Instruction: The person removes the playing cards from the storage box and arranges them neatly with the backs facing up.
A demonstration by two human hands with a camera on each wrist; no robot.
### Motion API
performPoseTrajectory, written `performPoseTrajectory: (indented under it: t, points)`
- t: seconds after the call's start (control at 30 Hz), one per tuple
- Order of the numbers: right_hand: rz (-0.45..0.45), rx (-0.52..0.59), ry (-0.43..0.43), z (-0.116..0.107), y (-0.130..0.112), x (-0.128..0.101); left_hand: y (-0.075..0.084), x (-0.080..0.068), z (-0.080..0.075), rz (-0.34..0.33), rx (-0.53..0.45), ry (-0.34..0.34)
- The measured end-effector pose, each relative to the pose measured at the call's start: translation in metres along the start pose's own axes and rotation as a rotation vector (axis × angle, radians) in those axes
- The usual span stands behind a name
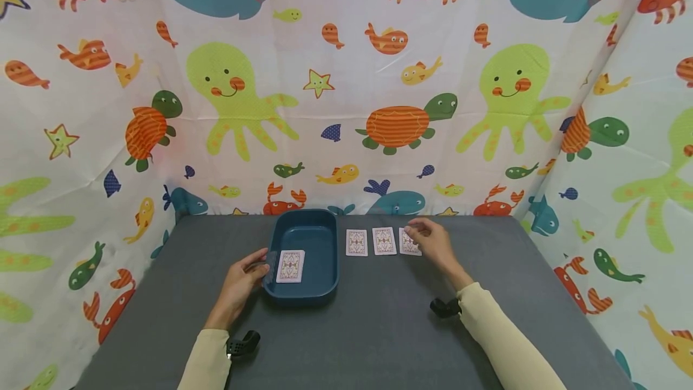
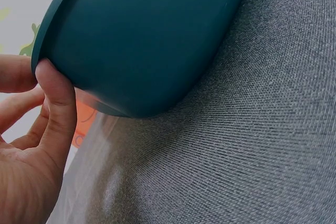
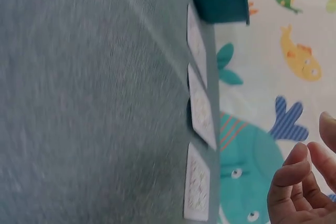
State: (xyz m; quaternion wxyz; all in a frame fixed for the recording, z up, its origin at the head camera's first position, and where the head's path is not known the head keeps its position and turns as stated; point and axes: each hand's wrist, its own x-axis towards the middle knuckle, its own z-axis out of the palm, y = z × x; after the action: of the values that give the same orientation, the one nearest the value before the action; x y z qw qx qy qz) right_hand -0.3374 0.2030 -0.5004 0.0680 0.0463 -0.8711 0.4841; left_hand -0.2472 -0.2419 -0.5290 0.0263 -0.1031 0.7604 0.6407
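Note:
A dark teal plastic tub stands on the table, its rim pinched on the left side between thumb and fingers of my left hand. In the left wrist view the thumb presses the outside of the tub wall. Inside the tub lies a stack of playing cards, patterned backs up. Three face-down playing cards form a row to its right: a left one, a middle one and a right one. My right hand, fingers loosely bent and holding nothing, hovers over the right card and partly hides it.
The grey cloth-covered table reaches back to a white curtain printed with sea animals, which also encloses both sides. Dark wrist straps sit on both arms, the left one and the right one.

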Motion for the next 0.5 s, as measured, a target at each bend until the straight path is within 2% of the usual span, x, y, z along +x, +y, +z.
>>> performPoseTrajectory:
  t: [0.23, 0.5]
  points:
    - [-0.045, 0.045, -0.005, 0.004, -0.018, -0.012, 0.001, 0.002, 0.001, 0.027, -0.019, -0.001]
    - [-0.087, 0.169, -0.039, 0.013, -0.041, -0.024, 0.001, 0.0, 0.0, 0.024, -0.021, -0.009]
